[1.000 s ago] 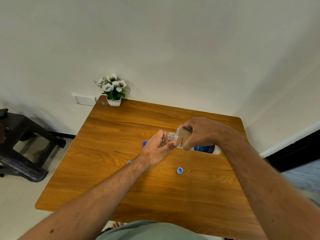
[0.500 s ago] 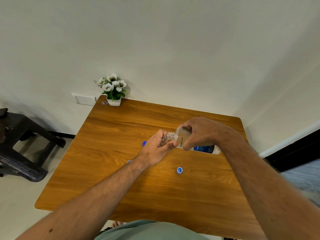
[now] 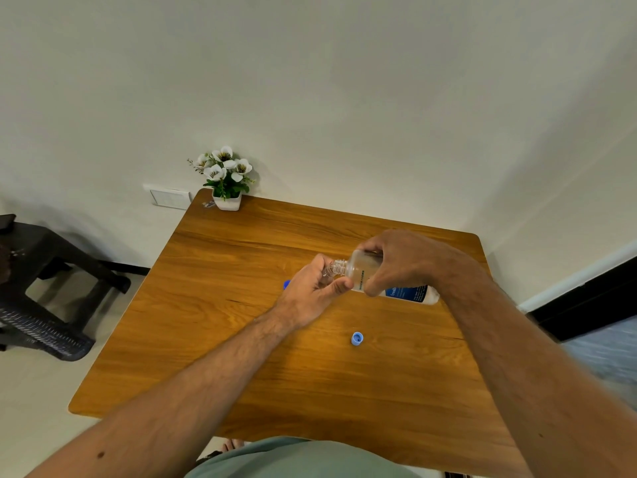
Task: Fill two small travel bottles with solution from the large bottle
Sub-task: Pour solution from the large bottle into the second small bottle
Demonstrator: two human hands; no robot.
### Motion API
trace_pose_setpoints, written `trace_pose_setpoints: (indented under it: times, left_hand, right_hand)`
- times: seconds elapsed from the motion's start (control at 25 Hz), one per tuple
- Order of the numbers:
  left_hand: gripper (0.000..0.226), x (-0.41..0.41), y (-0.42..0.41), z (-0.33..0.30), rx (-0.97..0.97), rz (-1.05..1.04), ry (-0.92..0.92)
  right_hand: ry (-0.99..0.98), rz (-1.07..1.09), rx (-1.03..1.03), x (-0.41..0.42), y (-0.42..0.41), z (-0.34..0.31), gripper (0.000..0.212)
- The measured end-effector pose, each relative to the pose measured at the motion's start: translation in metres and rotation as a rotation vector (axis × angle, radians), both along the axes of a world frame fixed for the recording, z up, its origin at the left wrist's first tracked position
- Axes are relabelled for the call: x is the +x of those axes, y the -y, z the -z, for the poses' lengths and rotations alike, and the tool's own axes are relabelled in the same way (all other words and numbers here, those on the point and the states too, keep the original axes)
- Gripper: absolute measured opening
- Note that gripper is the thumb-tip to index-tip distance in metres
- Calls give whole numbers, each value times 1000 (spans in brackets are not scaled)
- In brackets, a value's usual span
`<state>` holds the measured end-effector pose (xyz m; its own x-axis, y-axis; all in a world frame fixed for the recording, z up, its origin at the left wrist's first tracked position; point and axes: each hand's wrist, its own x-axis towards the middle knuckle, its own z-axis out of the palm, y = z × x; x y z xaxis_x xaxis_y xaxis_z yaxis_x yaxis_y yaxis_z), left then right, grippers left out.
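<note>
Table: wooden top, the work surface; both forearms reach across it from the near edge toward its far right part.
Right hand: fingers and thumb curled round the large bottle's upper body, holding it above the far right part of the table. The grip sits near the neck, which I judge gives fine control of the tilt.
Left hand: fingers curled in a fist just left of the large bottle's mouth. I judge it holds a small travel bottle under the spout, but the hand hides that bottle, so I cannot confirm it.
Large bottle: laid nearly level, base to the right, open threaded neck to the left, meeting the left hand. Clear above, blue label toward the base. The tilt suits pouring; no stream is visible.
Plant: white flowers in a white pot at the far left corner, well apart from the work.
Cap: blue, open side up, on the table near of the hands, set aside while a bottle stands open.
Blue item: only an edge shows just left of the left hand; what it is I cannot tell.
Change: against both earlier frames the hands and large bottle hold nearly the same pose; the cap has not moved; a blue speck formerly left of the left wrist is now hidden.
</note>
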<state>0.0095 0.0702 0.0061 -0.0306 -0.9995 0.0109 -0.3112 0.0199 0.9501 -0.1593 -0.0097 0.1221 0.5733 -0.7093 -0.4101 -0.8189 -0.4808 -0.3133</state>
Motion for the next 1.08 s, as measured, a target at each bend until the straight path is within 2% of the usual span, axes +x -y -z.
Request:
trace_pose_setpoints:
  times: [1.08]
  left_hand:
    - [97,1,6,10,16,6,41]
  right_hand:
    - [-19,-9,-4,0,4,4,69]
